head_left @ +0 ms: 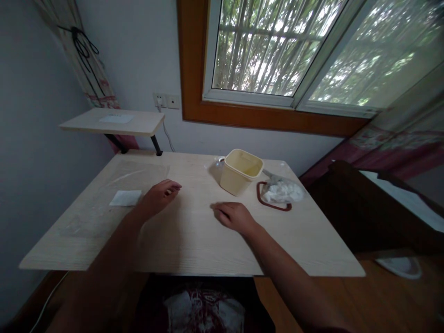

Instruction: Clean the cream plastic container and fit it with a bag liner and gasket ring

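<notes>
My left hand [161,196] rests palm down on the pale wood-grain table [194,245], holding nothing, with a white paper napkin [125,198] just to its left. My right hand [234,217] lies on the tabletop with its fingers loosely together, also holding nothing. Closest to it is a dark red rubber loop [274,206], which lies partly under a crumpled clear plastic bag [281,190] with white contents. A square cream plastic tub [241,171] stands beyond my hands, with a scrap of clear plastic [215,167] behind it.
A clear plastic sheet [111,199] covers the table's left part. A small wall shelf [138,122] holds a white sheet above the far left corner, near a wall socket [159,99]. Dark furniture [347,208] stands beyond the right edge.
</notes>
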The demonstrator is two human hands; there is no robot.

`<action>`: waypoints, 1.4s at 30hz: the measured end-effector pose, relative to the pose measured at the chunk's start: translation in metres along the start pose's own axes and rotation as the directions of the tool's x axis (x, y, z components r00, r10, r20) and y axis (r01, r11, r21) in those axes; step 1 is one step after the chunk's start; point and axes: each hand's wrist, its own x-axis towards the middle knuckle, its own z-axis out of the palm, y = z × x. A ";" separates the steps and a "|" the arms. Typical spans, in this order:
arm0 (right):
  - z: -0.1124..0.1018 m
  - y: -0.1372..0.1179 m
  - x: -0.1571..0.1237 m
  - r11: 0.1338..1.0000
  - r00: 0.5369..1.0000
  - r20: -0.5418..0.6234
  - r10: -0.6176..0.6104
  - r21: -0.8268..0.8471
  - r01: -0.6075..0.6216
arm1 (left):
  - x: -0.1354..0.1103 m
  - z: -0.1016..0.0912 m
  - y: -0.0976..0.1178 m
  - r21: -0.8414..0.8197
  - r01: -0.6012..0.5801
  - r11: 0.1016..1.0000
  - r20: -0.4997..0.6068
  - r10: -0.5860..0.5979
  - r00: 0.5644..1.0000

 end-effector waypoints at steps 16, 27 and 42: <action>0.006 0.005 -0.004 0.969 0.990 -0.026 0.140 0.209 -0.132 | -0.103 -0.111 -0.136 0.564 0.093 0.821 0.003 -0.115 0.993; 0.004 0.005 -0.003 0.958 0.983 -0.033 0.178 0.234 -0.166 | -0.099 -0.106 -0.131 0.556 0.119 0.823 -0.009 -0.137 0.991; 0.002 0.002 -0.001 0.956 0.983 -0.040 0.182 0.241 -0.167 | -0.090 -0.097 -0.089 0.381 0.290 0.878 -0.235 -0.212 0.949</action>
